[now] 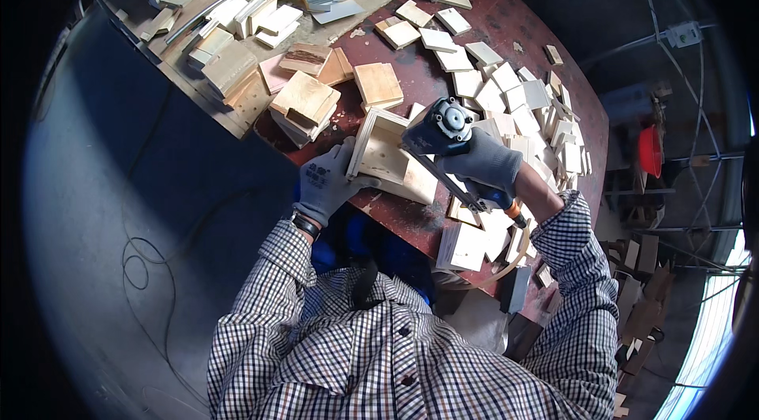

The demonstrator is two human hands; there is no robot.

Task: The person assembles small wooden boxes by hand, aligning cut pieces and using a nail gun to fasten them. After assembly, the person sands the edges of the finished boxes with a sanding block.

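1. Left hand [324, 183] pinches wooden box [387, 155] wall, at table [411, 226] edge; right hand [490, 163] wrapped around nail gun [431, 135].
2. Box seems partly assembled; many loose boards [466, 84] apparently left.

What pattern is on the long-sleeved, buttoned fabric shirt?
The shirt has small dark-and-white checks, clearest in the head view.

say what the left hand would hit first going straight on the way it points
The left hand would probably meet the left side panel of the open wooden box first; it appears to grip that panel, though contact is hard to judge.
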